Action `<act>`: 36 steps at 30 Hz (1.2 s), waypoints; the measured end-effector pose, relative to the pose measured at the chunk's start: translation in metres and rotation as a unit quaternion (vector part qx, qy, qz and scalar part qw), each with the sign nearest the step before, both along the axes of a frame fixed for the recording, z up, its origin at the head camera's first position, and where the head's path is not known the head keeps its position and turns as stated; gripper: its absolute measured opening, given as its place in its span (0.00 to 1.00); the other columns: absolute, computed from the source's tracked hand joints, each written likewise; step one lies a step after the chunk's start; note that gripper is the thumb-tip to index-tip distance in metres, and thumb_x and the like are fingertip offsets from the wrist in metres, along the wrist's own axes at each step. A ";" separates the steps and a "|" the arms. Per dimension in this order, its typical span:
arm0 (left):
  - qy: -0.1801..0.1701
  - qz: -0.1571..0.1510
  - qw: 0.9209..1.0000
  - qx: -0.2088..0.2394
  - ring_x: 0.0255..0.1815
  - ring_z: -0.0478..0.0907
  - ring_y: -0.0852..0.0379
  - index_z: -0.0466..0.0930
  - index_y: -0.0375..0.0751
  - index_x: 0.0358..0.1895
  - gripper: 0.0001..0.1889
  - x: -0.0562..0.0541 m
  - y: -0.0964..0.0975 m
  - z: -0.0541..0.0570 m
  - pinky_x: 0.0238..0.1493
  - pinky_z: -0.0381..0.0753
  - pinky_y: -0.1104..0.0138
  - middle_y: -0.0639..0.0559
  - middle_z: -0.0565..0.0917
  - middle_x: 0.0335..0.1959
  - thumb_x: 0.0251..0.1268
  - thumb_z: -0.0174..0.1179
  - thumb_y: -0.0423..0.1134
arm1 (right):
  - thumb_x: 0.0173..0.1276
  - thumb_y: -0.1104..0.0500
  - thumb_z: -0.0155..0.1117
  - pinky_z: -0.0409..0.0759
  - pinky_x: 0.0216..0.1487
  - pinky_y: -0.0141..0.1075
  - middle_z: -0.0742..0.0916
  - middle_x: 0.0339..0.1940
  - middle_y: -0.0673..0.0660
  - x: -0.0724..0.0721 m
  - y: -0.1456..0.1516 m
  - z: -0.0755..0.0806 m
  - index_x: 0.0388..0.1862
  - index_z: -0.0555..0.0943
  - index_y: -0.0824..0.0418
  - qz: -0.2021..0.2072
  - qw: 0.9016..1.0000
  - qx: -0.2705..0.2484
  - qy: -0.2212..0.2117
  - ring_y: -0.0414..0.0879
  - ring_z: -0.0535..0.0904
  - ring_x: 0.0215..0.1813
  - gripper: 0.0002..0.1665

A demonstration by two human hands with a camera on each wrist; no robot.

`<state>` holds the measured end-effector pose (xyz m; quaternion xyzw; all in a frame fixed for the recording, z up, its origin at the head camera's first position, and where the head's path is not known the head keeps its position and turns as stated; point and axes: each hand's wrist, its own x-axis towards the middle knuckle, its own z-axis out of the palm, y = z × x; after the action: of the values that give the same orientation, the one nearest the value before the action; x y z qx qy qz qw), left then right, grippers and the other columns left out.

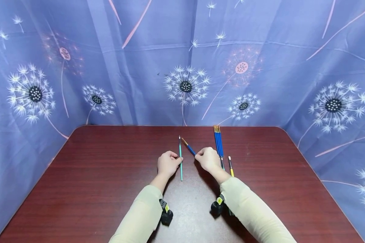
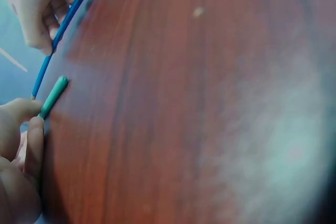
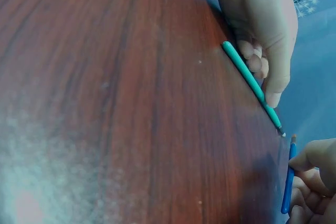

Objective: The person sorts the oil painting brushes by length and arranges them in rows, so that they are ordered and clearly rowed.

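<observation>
Near the middle of the table, my left hand (image 1: 168,164) pinches a teal-handled paintbrush (image 1: 180,152) between thumb and fingers. That brush points away from me, its bristles at the far end. To its right, my right hand (image 1: 208,158) pinches a blue-handled paintbrush (image 1: 190,148), slanted so its tan bristles come close to the teal brush's tip. In the right wrist view, the teal handle (image 3: 245,72) lies along the tabletop under the left hand, and the blue handle (image 3: 289,184) sits in the right hand's fingertips. The two brushes appear apart.
Several blue paintbrushes (image 1: 218,141) lie side by side at the table's back edge, right of the right hand. A yellow-handled brush (image 1: 231,171) and another dark-ferruled brush (image 1: 222,163) lie nearer, partly hidden by the right arm. A blue dandelion-print curtain (image 1: 146,81) surrounds the brown table (image 1: 109,162).
</observation>
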<state>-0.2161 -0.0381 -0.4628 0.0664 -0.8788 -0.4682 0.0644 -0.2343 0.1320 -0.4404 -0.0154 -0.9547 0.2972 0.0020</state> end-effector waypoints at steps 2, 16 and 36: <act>0.007 0.013 1.000 -0.017 0.20 0.78 0.63 0.84 0.41 0.33 0.10 0.000 0.002 -0.001 0.26 0.75 0.69 0.55 0.84 0.20 0.51 0.69 0.44 | 0.59 0.55 0.62 0.75 0.22 0.33 0.87 0.25 0.49 0.000 0.001 0.001 0.26 0.87 0.52 0.000 1.000 -0.008 -0.004 0.41 0.79 0.24 0.08; 0.036 0.086 0.995 -0.026 0.40 0.80 0.52 0.87 0.45 0.39 0.09 0.014 0.017 0.003 0.39 0.80 0.60 0.52 0.84 0.34 0.54 0.65 0.40 | 0.56 0.56 0.61 0.80 0.30 0.38 0.88 0.27 0.49 0.003 0.009 0.004 0.25 0.87 0.52 -0.010 0.999 -0.023 0.019 0.41 0.81 0.28 0.07; 0.025 0.149 0.987 -0.048 0.73 0.56 0.42 0.87 0.42 0.40 0.15 0.020 0.035 -0.001 0.70 0.52 0.45 0.46 0.73 0.64 0.52 0.69 0.47 | 0.54 0.57 0.61 0.73 0.26 0.31 0.82 0.11 0.47 -0.002 0.020 0.007 0.25 0.87 0.54 -0.036 0.997 -0.059 0.018 0.39 0.76 0.19 0.08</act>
<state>-0.1964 -0.0035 -0.4634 0.1817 -0.8789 -0.4117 0.1583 -0.2361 0.1516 -0.4332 -0.0442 -0.9340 0.3534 0.0290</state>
